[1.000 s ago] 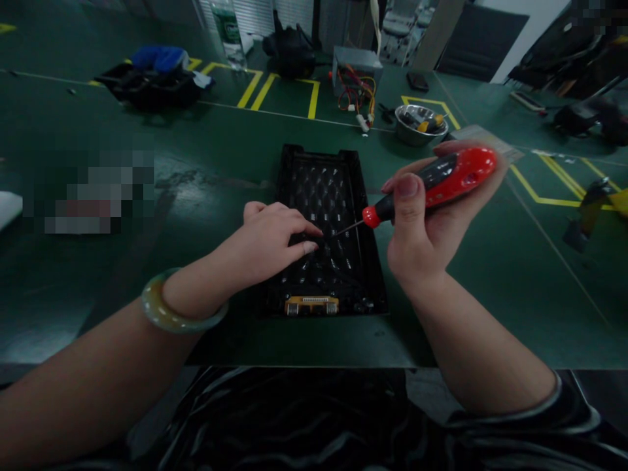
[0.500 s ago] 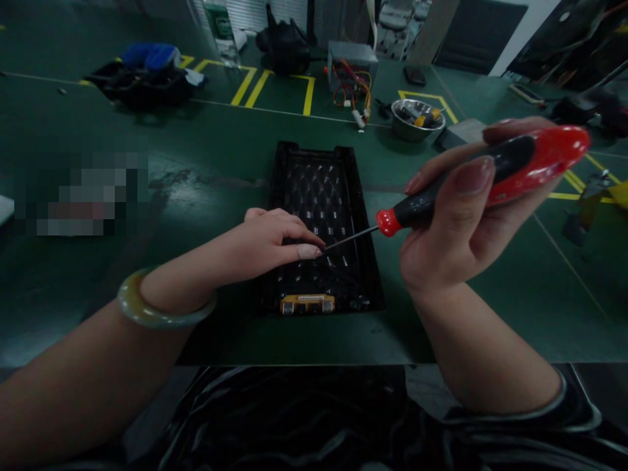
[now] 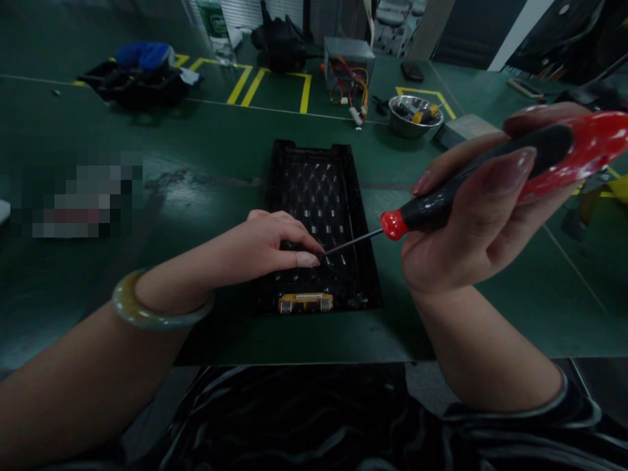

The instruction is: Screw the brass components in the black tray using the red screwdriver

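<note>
A red and black screwdriver is wrapped in the fingers of my right hand, its shaft slanting down and left over a black panel. The panel lies flat on the green table, with a patterned inside and raised edges. On its near edge sits an orange circuit board with metal ports. My left hand reaches over the panel from the left, thumb and forefinger pinched together right at the screwdriver's tip. Whatever is between these fingertips is too small to make out.
A metal bowl of tools stands behind my right hand, near a grey power supply with loose cables. A black tray with something blue on it and a bottle are at the back left. The table's near edge runs before me.
The screwdriver's handle and my right fingers have shifted right and turned a little. My left hand still pinches at the tip. The whole view has moved slightly.
</note>
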The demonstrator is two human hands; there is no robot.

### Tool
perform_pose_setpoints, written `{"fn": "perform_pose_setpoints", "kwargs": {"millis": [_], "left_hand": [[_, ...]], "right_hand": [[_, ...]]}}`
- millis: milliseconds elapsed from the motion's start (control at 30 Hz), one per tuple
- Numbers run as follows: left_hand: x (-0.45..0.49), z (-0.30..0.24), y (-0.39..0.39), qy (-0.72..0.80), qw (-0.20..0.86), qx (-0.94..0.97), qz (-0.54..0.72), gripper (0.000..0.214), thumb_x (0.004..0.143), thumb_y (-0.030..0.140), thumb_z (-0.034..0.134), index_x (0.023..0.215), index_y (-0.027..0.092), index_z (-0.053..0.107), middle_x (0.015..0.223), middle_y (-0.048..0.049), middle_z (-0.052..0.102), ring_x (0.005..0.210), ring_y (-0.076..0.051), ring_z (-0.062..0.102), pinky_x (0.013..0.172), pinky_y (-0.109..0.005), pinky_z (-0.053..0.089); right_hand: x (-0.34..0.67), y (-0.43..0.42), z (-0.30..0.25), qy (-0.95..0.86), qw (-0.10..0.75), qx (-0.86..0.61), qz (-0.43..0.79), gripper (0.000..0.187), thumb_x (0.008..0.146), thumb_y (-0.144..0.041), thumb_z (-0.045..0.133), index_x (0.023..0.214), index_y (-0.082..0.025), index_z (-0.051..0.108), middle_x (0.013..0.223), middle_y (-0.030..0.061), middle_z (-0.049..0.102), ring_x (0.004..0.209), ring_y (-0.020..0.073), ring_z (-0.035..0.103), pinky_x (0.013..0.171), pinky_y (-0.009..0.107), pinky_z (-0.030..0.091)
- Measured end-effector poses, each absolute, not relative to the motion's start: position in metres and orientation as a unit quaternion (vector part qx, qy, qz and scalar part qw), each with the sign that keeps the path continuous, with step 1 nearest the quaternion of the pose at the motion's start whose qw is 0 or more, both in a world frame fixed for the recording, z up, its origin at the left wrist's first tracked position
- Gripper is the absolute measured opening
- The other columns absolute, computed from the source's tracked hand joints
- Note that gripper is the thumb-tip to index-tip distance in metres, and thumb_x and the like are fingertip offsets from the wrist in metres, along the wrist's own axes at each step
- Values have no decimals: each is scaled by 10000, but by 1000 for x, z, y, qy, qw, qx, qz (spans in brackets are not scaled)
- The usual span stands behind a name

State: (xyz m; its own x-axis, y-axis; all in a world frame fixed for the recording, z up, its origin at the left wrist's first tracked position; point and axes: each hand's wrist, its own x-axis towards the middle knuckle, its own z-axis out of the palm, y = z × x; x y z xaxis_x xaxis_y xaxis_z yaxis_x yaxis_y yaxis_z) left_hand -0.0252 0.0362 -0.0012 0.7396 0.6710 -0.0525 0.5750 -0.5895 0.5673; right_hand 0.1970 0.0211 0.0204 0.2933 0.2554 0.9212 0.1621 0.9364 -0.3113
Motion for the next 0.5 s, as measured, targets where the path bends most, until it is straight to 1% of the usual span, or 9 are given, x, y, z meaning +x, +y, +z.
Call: {"fn": "perform_pose_setpoints", "kwargs": {"millis": [100,267,367,500], "left_hand": [[-25,-1,36,346,286,889,92,215,941,448,667,1085,347,791,1106,31,783,1138,-199,661,1058,-358,348],[-24,0,34,346,286,887,111,225,920,461,691,1079,337,790,1093,34,785,1113,-206,674,1063,-362,338],[-23,1,32,357,288,881,114,235,906,473,704,1075,333,790,1086,40,789,1070,-200,695,1064,-360,330],[-21,1,29,364,291,877,117,213,918,458,688,1060,340,793,1055,59,798,1007,-184,713,1047,-352,327]], "right_hand": [[197,20,21,-597,785,-164,24,236,969,-435,571,1151,-292,616,1065,-51,526,638,0,556,561,228,438],[196,15,23,-595,783,-171,58,225,964,-377,613,1172,-292,623,1068,-93,560,670,-26,584,596,201,429],[195,13,25,-592,786,-170,56,199,968,-344,611,1154,-277,636,1026,-113,564,672,-45,576,609,177,432],[194,14,25,-590,790,-163,48,189,962,-333,620,1138,-272,655,982,-119,569,669,-45,584,603,151,447]]}}
